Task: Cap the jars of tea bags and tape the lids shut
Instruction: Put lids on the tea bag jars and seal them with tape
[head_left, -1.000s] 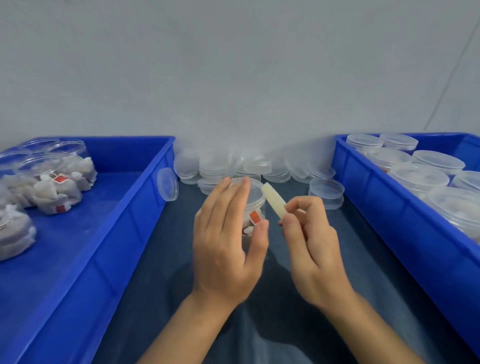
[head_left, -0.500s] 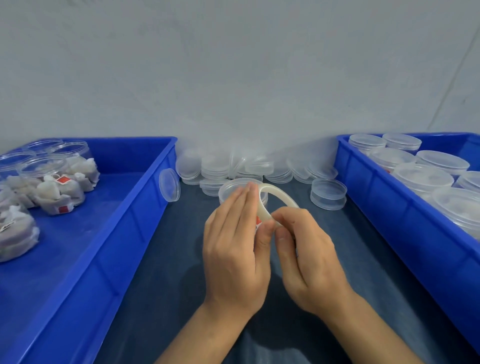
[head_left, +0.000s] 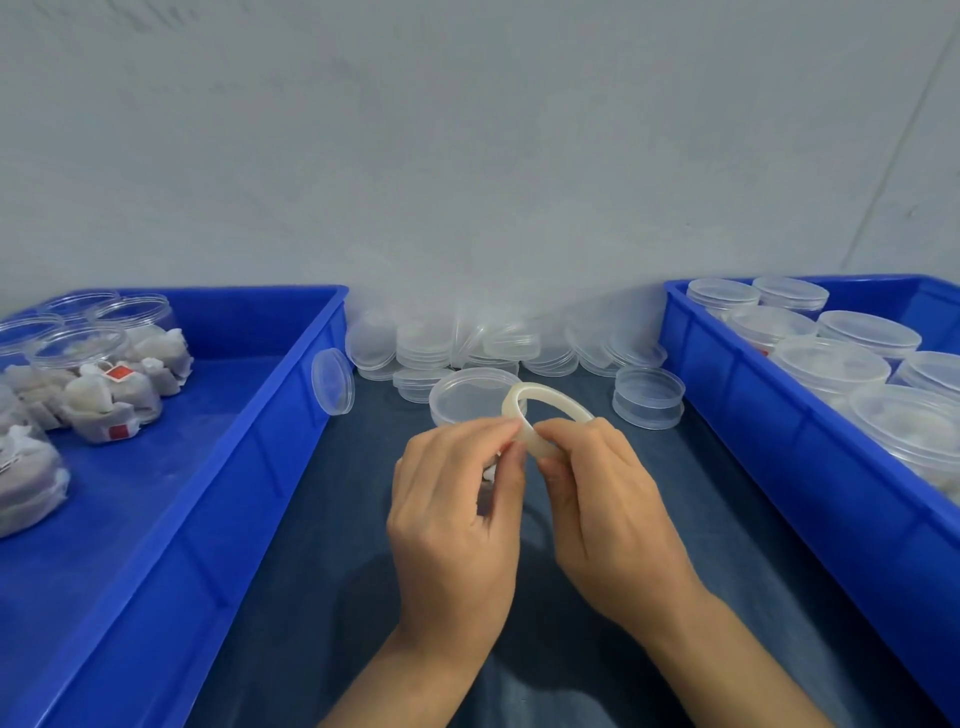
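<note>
A clear jar of tea bags with its lid on (head_left: 470, 397) stands on the dark cloth at the centre, mostly hidden behind my hands. My right hand (head_left: 597, 499) grips a thin whitish roll of tape (head_left: 535, 410) just in front of the jar's lid. My left hand (head_left: 457, 499) pinches at the roll's near edge with thumb and fingertips, beside the right thumb. Whether the left hand also touches the jar I cannot tell.
A blue crate (head_left: 291, 415) on the left holds uncapped jars of tea bags (head_left: 104, 384). The blue crate (head_left: 737, 395) on the right holds several capped jars (head_left: 831, 364). Loose clear lids (head_left: 431, 348) lie piled along the wall; one lid (head_left: 332, 382) leans on the left crate.
Both hands have sunk lower in front of the jar. The tape roll has turned from edge-on to show its open ring, and my left hand has gone from holding the jar to pinching the roll.
</note>
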